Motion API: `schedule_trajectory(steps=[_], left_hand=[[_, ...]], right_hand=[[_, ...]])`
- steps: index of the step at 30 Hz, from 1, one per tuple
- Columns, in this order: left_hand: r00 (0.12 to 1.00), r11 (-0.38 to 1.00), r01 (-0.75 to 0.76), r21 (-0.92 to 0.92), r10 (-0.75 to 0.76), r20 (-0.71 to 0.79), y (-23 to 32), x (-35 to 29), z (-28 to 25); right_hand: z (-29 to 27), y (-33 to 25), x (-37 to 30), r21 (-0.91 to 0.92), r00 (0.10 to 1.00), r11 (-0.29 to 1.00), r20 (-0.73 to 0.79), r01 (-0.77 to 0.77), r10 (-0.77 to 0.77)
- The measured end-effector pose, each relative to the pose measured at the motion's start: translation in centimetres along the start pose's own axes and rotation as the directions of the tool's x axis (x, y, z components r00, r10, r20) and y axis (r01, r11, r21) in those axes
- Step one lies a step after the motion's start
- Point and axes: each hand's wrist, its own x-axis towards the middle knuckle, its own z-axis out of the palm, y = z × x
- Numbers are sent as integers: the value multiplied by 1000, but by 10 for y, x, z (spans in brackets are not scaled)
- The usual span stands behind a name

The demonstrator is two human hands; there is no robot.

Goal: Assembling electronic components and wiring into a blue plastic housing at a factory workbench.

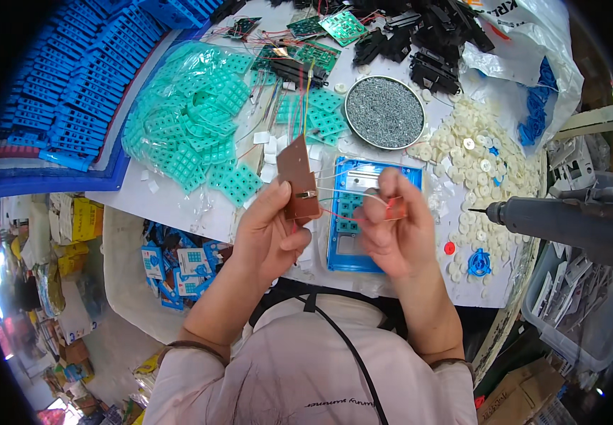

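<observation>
1) As you work above the white surface (179, 212), your left hand (267, 230) grips a brown board (294, 170) by its lower part, the board tilted up at the center of the scene, well within reach of your other hand

2) Your right hand (402, 234) is drawn narrow, its fingers bunched around thin wires (335, 189), white and red, that run across from the board; a small reddish piece (396, 210) shows among the fingers, its exact kind impossible to tell

3) Beneath your right hand lies an open blue case (355, 264), a teal keypad sheet (350, 205) inside it

4) Beyond your left hand, more teal sheets (186, 113) spill from a clear bag, near stacked blue casings (80, 78)

5) Past the case stands a round container (383, 147) full of small metal screws (384, 110), with black parts (434, 42) heaped behind

6) To your right, a gray power screwdriver (561, 219) points in over scattered cream discs (473, 163), near a blue wheel-shaped piece (479, 263)
</observation>
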Motion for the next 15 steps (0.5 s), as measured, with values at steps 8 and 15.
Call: schedule_trajectory(steps=[8, 15], left_hand=[[983, 989, 28, -146, -1, 181, -3, 4, -6], [946, 887, -321, 331, 320, 59, -12, 1, 26]], right_hand=[[22, 23, -7, -294, 947, 951, -323, -97, -3], [29, 32, -9, -231, 859, 915, -475, -330, 190]])
